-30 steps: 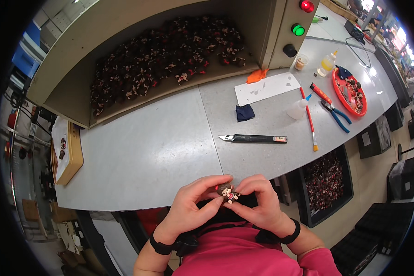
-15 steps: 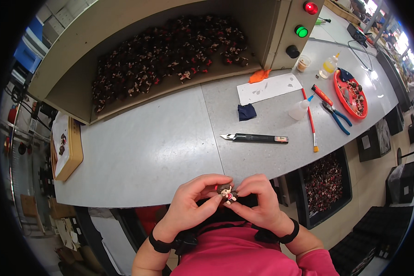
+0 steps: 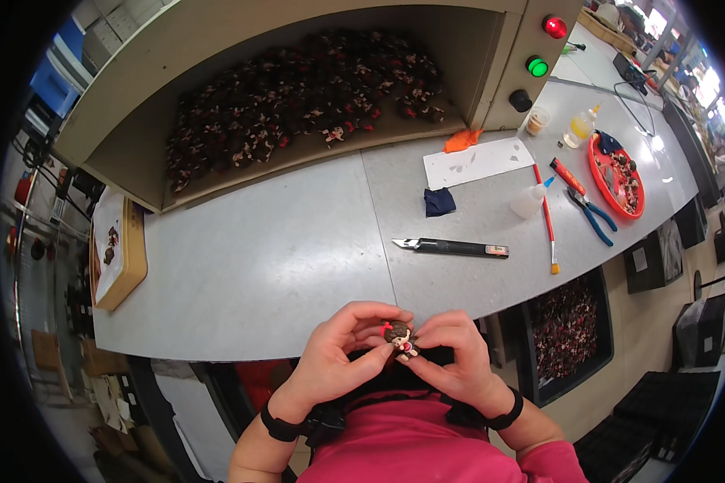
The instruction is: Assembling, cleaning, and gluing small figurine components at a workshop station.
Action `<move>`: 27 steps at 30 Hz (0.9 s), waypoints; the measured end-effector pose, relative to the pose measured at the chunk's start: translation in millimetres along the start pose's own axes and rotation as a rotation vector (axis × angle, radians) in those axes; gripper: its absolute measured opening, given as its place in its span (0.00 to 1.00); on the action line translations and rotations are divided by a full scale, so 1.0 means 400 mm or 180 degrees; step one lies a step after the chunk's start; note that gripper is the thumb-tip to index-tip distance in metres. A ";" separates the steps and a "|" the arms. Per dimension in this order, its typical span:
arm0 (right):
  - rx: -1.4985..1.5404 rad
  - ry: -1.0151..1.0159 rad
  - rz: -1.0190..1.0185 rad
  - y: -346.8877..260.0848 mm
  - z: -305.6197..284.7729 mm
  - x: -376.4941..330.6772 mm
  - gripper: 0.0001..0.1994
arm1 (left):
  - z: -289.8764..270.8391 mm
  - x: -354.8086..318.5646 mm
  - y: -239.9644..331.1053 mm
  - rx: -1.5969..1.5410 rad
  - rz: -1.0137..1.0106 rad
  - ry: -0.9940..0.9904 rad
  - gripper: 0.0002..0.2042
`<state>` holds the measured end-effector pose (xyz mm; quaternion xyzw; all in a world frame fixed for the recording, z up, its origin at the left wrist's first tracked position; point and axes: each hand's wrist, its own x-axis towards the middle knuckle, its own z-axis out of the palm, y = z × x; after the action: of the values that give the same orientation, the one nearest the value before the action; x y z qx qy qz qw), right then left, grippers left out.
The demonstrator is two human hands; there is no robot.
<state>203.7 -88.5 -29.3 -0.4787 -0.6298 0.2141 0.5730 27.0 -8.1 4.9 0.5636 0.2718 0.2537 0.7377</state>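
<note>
Between my two hands, just over the table's near edge, is a small doll figurine [image 3: 401, 341] with a brown head, a red bow and a pale body. My left hand [image 3: 348, 348] pinches it from the left, thumb near its face. From the other side, my right hand [image 3: 453, 351] grips its edge with thumb and fingertips. Part of the figurine is covered by my fingers. On the grey table [image 3: 266, 266] beyond my hands lies a utility knife [image 3: 451, 247] with a black handle and its blade out.
A cabinet [image 3: 105, 153] holds a heap of figurines. To the right are a dark cloth [image 3: 439, 202], white sheet [image 3: 475, 163], squeeze bottle [image 3: 528, 201], red brush [image 3: 548, 217], blue-handled pliers [image 3: 592, 216] and red tray [image 3: 592, 161]. A black bin [image 3: 612, 338] of small pieces stands below; a yellow box [image 3: 129, 262] sits left.
The figurine has turned and tilted in my fingers, so more of its brown hair and red bow shows. Both hands keep their hold. The whole view has shifted slightly.
</note>
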 end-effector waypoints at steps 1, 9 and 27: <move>-0.0004 -0.0002 0.0018 -0.001 0.000 0.000 0.19 | 0.000 0.000 -0.001 -0.0005 0.0009 0.0011 0.17; -0.0116 -0.0072 -0.0031 0.004 0.002 -0.006 0.18 | -0.003 0.001 -0.003 -0.0053 0.0110 -0.0020 0.16; -0.0021 -0.0143 0.0207 0.000 0.003 -0.005 0.19 | -0.009 0.006 -0.006 0.0303 -0.0113 -0.0147 0.17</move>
<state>202.4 -90.0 -30.7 -0.4958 -0.6273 0.2413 0.5499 26.3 -4.4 1.6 0.5988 0.2764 0.2143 0.7205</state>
